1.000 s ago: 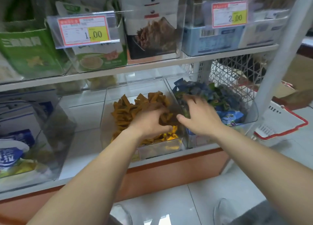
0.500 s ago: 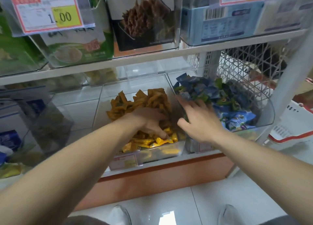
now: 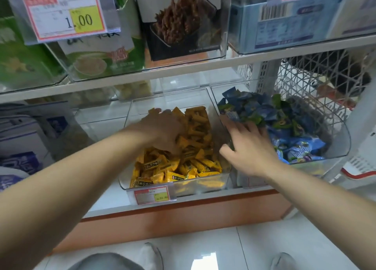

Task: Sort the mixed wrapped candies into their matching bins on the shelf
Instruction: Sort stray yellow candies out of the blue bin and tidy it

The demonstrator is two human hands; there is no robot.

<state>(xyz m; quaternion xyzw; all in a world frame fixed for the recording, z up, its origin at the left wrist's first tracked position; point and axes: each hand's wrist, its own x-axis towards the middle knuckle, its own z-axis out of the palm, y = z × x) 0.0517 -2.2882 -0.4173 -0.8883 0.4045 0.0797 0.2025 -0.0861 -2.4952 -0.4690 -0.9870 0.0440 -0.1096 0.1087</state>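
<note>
Reaching arms: two bare forearms stretch in from 7 and 4 o'clock toward the lowest shelf.
Floor: white tiled floor (image 3: pixel 284 239) at 6 o'clock, with the toes of two pale shoes (image 3: pixel 149 255).
Shelf base: an orange wooden plinth (image 3: pixel 162 219) runs under the shelf edge.
Tag: a small red-and-yellow price label (image 3: pixel 152 194) hangs on the front of the middle bin.
Middle bin: a clear plastic bin (image 3: pixel 125 180) at centre holds the yellow-wrapped candies (image 3: pixel 175 168).
Left hand: the left hand (image 3: pixel 162 129) lies palm down on the yellow pile, fingers bent into it; whether they grip a candy cannot be told.
Right bin: a clear curved-front plastic bin (image 3: pixel 343 139) at 3 o'clock holds the blue-wrapped candies (image 3: pixel 301 147), some green among them.
Right hand: the right hand (image 3: pixel 250 147) rests on the blue pile's left edge, fingers (image 3: pixel 227 121) spread and fairly straight, thumb out toward the middle bin.
Upper shelf: at 11 o'clock a large price card reading 1.00 (image 3: pixel 67 13); at 12 a box picturing brown sticks (image 3: pixel 183 21).
</note>
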